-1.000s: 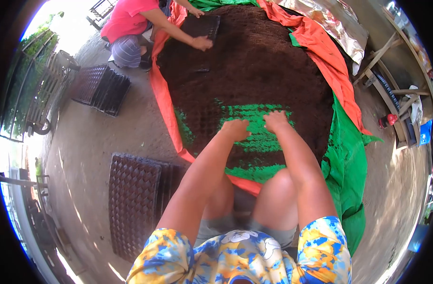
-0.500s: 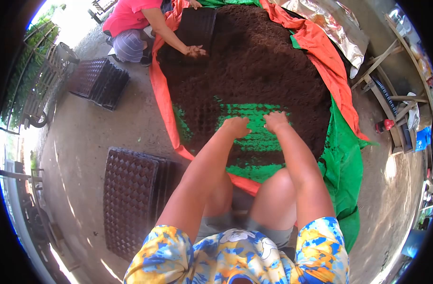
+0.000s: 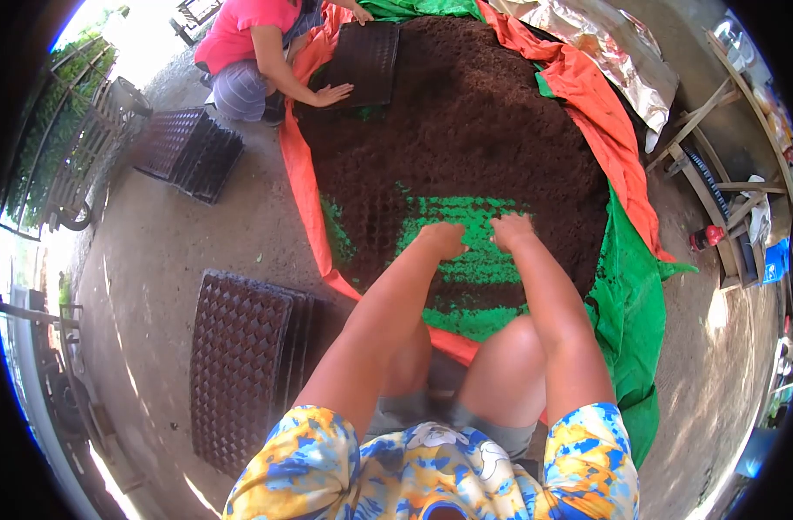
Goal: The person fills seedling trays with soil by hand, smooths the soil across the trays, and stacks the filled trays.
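Observation:
Both my hands are low over a patch of green tarp (image 3: 479,322) streaked with rows of dark soil (image 3: 492,139). My left hand (image 3: 445,240) has loosely bent fingers, thumb a little apart, and no object shows in it. A short gap away, my right hand (image 3: 512,231) is similarly bent, its fingertips turned inward toward the left one, with nothing visible in it. Whether the fingertips touch the soil or tarp is hard to see. Left of my hands, the soil carries a grid of small dents.
Across the soil, another person's hand (image 3: 331,95) lies flat beside a black cell tray (image 3: 366,62). Stacks of dark trays stand on the floor, one near my left (image 3: 240,364), one farther off (image 3: 188,152). Orange tarp (image 3: 303,199) edges the pile; a wooden rack (image 3: 717,199) stands right.
My hands have drawn slightly closer together and nearer to me. The other person's hand has moved left off the soil to the tray's near corner, and more of that tray shows.

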### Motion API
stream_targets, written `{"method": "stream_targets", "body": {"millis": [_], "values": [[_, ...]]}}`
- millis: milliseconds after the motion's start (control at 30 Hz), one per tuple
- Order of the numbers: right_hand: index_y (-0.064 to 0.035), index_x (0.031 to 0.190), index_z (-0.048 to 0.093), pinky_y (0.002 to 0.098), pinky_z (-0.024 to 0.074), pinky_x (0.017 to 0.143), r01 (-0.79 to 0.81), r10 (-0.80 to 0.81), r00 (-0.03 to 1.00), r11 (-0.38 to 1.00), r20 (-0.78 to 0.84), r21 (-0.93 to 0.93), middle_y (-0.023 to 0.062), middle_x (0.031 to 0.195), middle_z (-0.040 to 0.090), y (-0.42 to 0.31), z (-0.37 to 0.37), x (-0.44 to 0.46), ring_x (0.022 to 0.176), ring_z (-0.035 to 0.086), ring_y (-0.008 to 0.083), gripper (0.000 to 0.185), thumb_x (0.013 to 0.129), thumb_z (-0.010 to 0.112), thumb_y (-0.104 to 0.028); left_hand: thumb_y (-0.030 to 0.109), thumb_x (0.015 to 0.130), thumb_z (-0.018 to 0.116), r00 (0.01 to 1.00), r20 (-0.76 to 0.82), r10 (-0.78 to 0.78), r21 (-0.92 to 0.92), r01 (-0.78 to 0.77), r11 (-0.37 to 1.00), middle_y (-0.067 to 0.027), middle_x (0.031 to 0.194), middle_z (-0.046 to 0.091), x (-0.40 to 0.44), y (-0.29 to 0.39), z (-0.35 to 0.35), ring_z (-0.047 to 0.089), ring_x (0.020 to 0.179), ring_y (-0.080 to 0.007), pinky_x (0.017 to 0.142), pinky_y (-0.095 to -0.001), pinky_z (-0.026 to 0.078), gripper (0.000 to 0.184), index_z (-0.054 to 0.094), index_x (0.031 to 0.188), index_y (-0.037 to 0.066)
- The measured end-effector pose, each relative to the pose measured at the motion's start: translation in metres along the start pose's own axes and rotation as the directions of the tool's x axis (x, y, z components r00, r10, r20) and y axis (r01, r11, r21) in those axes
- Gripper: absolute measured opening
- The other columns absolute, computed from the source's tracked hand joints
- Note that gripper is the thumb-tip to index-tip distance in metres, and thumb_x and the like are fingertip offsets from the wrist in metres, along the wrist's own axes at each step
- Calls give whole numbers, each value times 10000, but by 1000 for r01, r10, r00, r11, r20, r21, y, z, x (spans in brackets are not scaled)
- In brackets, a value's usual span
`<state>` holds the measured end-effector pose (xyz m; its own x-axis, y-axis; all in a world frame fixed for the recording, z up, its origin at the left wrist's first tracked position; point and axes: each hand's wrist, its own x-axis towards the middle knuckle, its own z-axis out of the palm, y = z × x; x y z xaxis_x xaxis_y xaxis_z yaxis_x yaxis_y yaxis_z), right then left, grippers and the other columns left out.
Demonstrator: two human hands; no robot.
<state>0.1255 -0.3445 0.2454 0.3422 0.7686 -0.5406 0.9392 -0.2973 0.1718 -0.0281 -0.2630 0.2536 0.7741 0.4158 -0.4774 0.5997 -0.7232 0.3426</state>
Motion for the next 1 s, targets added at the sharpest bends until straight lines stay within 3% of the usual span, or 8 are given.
{"method": "stream_targets", "body": {"millis": [1000], "values": [[-146, 1190, 480, 461, 337, 937, -5, 7, 1000, 999, -30, 52, 81, 1157, 534, 13, 3, -13, 1142, 445, 250, 408, 842, 535, -352, 421, 813, 540, 999, 41, 32, 32, -34, 999, -127, 1119, 561, 5, 23, 3, 523, 1053, -299, 860, -420, 427, 495, 476, 1201, 121]]}}
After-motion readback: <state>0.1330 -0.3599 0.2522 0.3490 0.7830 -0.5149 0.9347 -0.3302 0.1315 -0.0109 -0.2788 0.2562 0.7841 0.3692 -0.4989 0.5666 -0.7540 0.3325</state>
